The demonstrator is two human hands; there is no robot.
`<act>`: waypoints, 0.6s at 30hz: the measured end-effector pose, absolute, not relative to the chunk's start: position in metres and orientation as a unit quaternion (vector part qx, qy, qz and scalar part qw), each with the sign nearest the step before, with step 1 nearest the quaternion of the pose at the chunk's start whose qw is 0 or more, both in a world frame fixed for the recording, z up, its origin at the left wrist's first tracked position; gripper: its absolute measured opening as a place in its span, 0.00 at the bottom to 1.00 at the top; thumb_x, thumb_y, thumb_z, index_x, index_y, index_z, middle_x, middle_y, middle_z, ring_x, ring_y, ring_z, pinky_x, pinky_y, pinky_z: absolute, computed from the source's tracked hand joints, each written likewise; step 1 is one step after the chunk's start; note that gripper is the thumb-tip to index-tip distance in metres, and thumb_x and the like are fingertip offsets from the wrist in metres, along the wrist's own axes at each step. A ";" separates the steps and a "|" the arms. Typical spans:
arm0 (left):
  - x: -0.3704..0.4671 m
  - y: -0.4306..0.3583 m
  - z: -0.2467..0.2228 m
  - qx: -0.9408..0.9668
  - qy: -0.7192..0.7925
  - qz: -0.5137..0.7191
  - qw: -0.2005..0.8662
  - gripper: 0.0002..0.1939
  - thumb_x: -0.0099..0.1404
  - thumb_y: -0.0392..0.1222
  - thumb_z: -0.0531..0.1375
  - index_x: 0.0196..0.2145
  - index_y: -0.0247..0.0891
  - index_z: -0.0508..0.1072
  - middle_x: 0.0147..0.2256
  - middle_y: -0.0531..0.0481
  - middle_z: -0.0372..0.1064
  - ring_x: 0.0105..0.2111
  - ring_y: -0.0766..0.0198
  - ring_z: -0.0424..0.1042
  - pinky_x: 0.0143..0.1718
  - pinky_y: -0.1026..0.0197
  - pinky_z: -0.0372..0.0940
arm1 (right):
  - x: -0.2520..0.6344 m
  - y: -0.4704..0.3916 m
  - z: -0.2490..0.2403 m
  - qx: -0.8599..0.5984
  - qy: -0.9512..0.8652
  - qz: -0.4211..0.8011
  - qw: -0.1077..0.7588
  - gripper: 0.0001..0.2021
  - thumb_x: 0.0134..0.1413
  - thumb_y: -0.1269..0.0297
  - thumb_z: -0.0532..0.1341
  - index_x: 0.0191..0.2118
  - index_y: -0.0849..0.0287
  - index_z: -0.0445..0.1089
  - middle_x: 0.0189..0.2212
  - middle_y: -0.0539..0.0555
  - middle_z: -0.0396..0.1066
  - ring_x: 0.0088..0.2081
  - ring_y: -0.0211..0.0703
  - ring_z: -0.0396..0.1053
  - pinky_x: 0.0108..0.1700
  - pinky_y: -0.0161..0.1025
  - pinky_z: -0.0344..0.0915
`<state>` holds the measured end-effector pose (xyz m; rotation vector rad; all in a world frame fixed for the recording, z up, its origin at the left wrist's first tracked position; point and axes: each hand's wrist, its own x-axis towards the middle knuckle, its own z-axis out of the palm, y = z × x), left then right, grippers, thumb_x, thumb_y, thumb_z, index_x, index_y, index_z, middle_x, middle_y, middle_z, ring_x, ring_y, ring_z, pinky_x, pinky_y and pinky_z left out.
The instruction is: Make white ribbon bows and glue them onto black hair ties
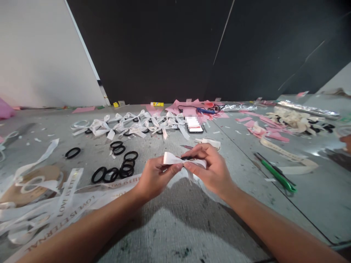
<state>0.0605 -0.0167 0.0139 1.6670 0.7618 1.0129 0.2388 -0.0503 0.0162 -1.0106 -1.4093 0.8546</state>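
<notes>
A white ribbon bow (172, 158) is held up above the table between my two hands. My left hand (157, 173) pinches the bow near its centre, thumb in front. From the other side my right hand (212, 170) grips the right loop, its thumb meeting the left thumb at the knot. Behind the knot a bit of a black ring (188, 158) shows; the fingers hide the rest. A ribbon tail hangs below the right thumb. Left of my hands lie several black hair ties (126, 170) and a long white ribbon (90, 201) printed with lettering.
A ribbon spool (33, 182) lies at left. Finished-looking white bows on black rings (131, 124) form a row behind my hands, beside a phone (194, 125). Green-handled scissors (276, 175) lie at right, near cream bows (293, 118). Another person's hand (347, 143) shows at the right edge.
</notes>
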 end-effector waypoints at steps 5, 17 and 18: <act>0.061 -0.016 0.014 0.689 0.336 0.400 0.502 0.09 0.62 0.44 0.62 0.32 0.35 0.74 0.26 0.52 0.71 0.25 0.69 0.66 0.27 0.65 0.60 | 0.239 -0.049 0.015 -0.458 -0.585 0.363 0.562 0.14 0.50 0.64 0.69 0.39 0.54 0.64 0.36 0.51 0.76 0.38 0.43 0.73 0.35 0.41 0.64; 0.060 -0.011 0.011 0.693 0.337 0.412 0.486 0.10 0.63 0.46 0.62 0.29 0.37 0.72 0.25 0.52 0.67 0.25 0.66 0.63 0.28 0.62 0.58 | 0.240 -0.046 0.017 -0.455 -0.566 0.394 0.563 0.15 0.47 0.64 0.69 0.35 0.54 0.61 0.31 0.48 0.73 0.33 0.40 0.69 0.35 0.40 0.63; 0.060 -0.011 0.011 0.691 0.336 0.414 0.488 0.10 0.63 0.46 0.62 0.30 0.37 0.73 0.25 0.51 0.68 0.26 0.65 0.64 0.29 0.62 0.58 | 0.240 -0.046 0.016 -0.455 -0.568 0.394 0.562 0.15 0.47 0.64 0.69 0.35 0.54 0.60 0.31 0.48 0.73 0.33 0.40 0.69 0.35 0.40 0.63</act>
